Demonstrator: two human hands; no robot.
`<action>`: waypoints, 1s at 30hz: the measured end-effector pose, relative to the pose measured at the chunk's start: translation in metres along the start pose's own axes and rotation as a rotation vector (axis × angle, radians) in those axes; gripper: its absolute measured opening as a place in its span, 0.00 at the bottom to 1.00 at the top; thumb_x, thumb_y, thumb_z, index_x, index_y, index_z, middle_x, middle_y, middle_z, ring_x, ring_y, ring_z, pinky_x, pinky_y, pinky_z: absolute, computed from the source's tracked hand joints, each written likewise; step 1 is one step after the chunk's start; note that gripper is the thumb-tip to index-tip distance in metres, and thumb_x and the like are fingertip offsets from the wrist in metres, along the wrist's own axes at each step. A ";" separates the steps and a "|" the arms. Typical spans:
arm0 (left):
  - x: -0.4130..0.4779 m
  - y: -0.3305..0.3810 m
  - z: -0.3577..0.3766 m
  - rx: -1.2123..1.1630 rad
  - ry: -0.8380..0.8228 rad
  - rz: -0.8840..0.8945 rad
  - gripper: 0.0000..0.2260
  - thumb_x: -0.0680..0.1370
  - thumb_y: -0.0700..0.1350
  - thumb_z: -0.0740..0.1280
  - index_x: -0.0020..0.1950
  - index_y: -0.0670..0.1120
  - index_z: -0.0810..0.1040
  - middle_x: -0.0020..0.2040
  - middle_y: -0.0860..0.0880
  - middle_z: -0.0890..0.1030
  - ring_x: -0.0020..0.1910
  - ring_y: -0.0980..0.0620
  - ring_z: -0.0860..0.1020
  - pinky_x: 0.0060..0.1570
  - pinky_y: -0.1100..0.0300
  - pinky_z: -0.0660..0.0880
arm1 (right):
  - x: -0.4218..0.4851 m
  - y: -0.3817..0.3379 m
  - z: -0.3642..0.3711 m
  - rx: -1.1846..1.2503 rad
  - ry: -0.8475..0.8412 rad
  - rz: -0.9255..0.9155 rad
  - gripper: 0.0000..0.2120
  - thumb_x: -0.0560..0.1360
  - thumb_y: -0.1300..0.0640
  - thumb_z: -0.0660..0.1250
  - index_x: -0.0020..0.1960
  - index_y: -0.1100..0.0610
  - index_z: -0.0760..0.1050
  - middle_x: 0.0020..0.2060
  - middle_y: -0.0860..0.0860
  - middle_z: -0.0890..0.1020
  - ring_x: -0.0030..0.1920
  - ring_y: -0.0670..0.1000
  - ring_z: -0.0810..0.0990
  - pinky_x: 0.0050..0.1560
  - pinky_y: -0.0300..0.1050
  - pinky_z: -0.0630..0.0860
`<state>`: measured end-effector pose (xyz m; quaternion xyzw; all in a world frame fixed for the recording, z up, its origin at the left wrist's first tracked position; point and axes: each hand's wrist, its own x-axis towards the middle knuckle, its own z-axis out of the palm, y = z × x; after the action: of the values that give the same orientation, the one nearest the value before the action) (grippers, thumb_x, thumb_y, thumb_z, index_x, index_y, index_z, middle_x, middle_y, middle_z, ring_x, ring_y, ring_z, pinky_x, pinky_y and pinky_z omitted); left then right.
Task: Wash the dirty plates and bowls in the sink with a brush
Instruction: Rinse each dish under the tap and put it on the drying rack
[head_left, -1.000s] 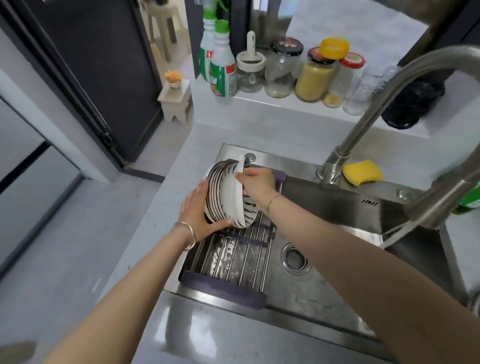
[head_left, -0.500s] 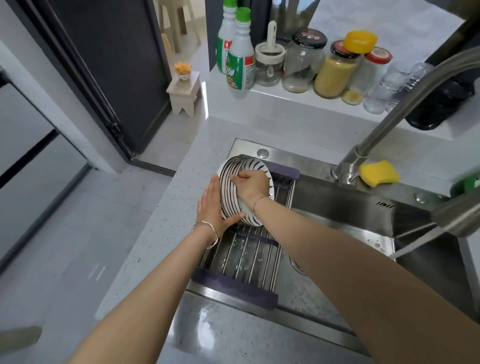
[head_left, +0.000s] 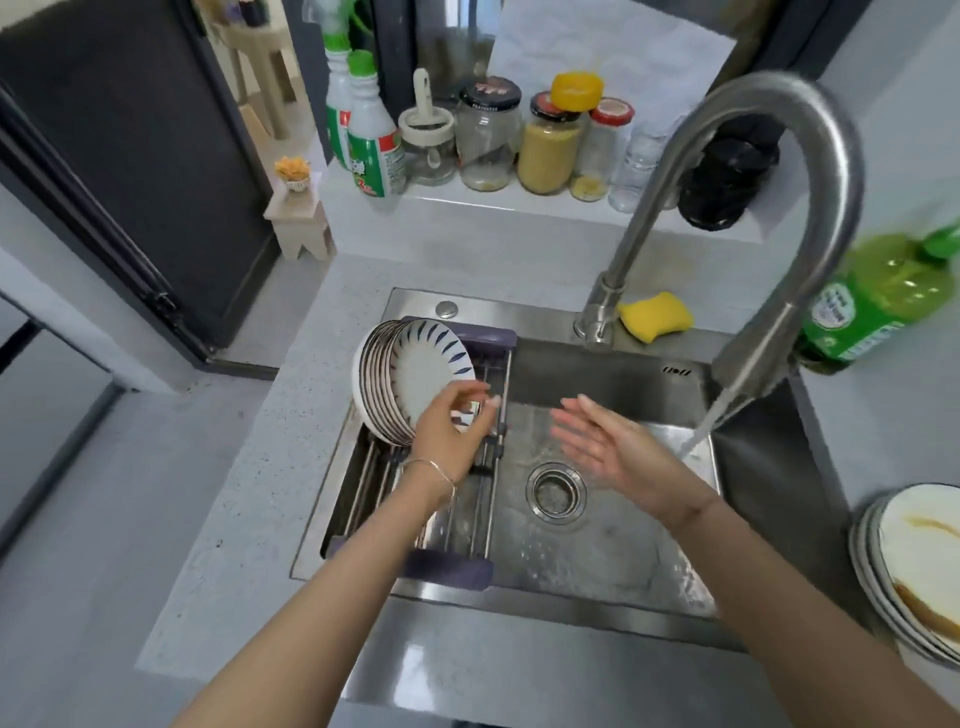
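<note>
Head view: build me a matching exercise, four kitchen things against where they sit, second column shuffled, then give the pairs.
Things:
1. yellow sponge
2. washed plates
3. dirty plates
4. green bottle

Places:
A. stacked on the counter, right of the sink
B. on edge in the drying rack
C. on the sink ledge, beside the faucet base
D. on the counter behind the faucet spout

Pairs: 1-C, 2-B, 3-A, 4-D

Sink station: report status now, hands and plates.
Left hand open, at the racked plates. Right hand open, empty, over the sink. Dirty plates wait on the counter, right. Faucet running; no brush seen.
</note>
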<state>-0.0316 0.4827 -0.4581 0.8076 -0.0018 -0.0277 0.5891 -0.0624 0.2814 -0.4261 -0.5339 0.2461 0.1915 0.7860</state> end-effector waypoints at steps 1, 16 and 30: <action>-0.003 0.007 0.017 -0.037 -0.099 -0.016 0.06 0.76 0.44 0.71 0.52 0.49 0.79 0.45 0.54 0.80 0.45 0.60 0.78 0.51 0.61 0.75 | -0.017 0.001 -0.025 -0.018 0.042 -0.016 0.13 0.79 0.54 0.61 0.60 0.58 0.76 0.57 0.54 0.82 0.53 0.51 0.82 0.54 0.44 0.78; -0.076 0.101 0.293 0.194 -0.974 -0.218 0.16 0.81 0.57 0.59 0.53 0.45 0.74 0.52 0.44 0.80 0.44 0.49 0.77 0.42 0.58 0.73 | -0.205 0.024 -0.341 -0.431 0.991 -0.220 0.12 0.77 0.54 0.67 0.49 0.64 0.75 0.36 0.57 0.78 0.32 0.52 0.74 0.32 0.41 0.70; -0.102 0.096 0.390 0.625 -0.894 -0.046 0.12 0.82 0.54 0.58 0.52 0.45 0.68 0.48 0.41 0.79 0.46 0.43 0.78 0.48 0.56 0.73 | -0.186 0.048 -0.421 -0.712 0.894 -0.051 0.15 0.79 0.51 0.62 0.37 0.57 0.69 0.32 0.55 0.77 0.34 0.56 0.77 0.36 0.44 0.69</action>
<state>-0.1485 0.0860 -0.4806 0.8535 -0.2426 -0.3792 0.2623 -0.3163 -0.1013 -0.4819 -0.8006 0.4621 -0.0007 0.3815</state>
